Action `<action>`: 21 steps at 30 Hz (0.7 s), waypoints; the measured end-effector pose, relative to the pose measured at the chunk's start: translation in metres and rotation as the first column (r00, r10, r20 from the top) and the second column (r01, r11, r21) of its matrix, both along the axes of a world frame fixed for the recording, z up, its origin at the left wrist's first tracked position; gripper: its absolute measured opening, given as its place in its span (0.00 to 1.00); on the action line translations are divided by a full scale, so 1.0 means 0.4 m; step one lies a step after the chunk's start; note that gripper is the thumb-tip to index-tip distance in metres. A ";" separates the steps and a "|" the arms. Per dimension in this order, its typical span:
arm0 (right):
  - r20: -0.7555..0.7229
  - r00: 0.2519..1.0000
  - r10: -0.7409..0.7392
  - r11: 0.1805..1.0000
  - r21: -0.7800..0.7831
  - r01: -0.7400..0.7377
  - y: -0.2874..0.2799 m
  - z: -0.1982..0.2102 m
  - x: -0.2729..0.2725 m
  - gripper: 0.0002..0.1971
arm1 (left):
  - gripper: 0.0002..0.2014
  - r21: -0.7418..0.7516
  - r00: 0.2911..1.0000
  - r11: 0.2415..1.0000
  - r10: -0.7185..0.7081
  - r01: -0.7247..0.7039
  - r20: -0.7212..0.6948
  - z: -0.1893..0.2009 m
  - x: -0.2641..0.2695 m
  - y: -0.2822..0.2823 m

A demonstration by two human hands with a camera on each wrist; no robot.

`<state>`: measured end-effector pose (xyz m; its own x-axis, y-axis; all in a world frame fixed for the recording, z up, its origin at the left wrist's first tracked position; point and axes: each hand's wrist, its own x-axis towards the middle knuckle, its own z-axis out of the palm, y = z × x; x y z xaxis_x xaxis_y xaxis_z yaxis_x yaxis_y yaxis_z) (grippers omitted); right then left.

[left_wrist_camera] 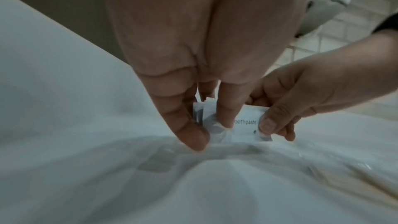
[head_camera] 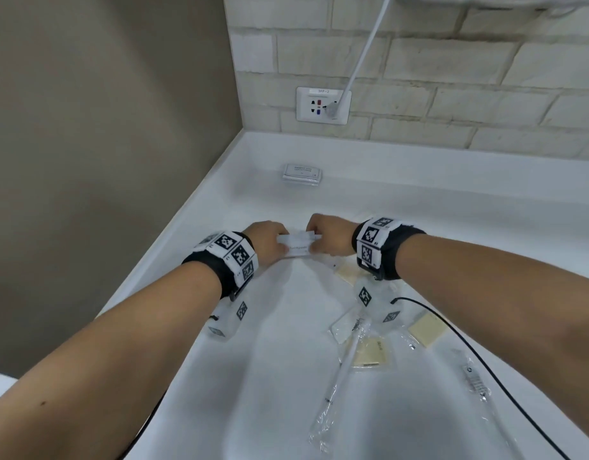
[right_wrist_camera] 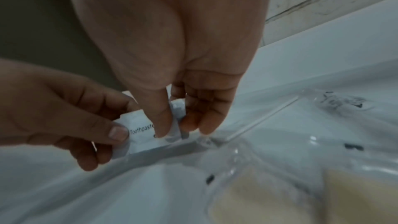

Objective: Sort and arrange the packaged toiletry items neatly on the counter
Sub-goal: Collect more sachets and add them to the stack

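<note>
**Both hands pinching 1 bundle of toothpaste sachets above the counter**

Left side: 1 beige wall (head_camera: 104, 127) meets the white counter (head_camera: 286, 360) along its raised edge. The left hand (head_camera: 266, 240) wears 1 marker-covered wrist band (head_camera: 230, 257). Its thumb and fingers are curled onto the left end of the toothpaste sachets (head_camera: 298, 247). The left wrist view shows the layered edges of several sachets pressed together at that end; the exact count cannot be told. The word "Toothpaste" is legible on the front sachet.

Centre: the bundle is held on edge, its lower edge at or just above the counter surface, between the 2 hands. Behind it, near the back wall, 1 flat stack of white packets (head_camera: 302, 174) lies on the counter, well apart from the hands. Above that stack, 1 wall socket (head_camera: 323, 105) carries 1 white cable (head_camera: 363, 54) plugged in.

Right side: the right hand (head_camera: 329, 239), also wearing 1 band (head_camera: 379, 244), pinches the right end of the bundle between thumb and fingertips. Below the right forearm, loose items lie scattered on the counter: 3 beige sachets (head_camera: 372, 355) are visible, and 2 long clear-wrapped items (head_camera: 346, 366), 1 of them near the right edge. The contents of the clear wraps are too blurred to name. 1 black cord (head_camera: 485, 366) crosses this area.
</note>
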<state>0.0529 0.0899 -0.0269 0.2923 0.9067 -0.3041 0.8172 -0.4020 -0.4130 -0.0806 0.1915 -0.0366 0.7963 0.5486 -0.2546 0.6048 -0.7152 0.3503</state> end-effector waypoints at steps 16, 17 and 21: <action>-0.273 0.904 -0.330 0.919 0.128 0.374 0.193 0.022 0.179 0.14 | 0.12 -0.231 0.882 0.882 0.449 -0.411 0.145 0.036 0.215 0.188; -0.251 0.908 -0.336 0.923 0.102 0.370 0.208 0.019 0.189 0.15 | 0.12 -0.220 0.889 0.886 0.441 -0.408 0.126 0.035 0.225 0.199; -0.179 0.938 -0.298 0.950 0.043 0.310 0.262 -0.001 0.224 0.08 | 0.12 -0.184 0.906 0.899 0.416 -0.397 0.076 0.028 0.257 0.238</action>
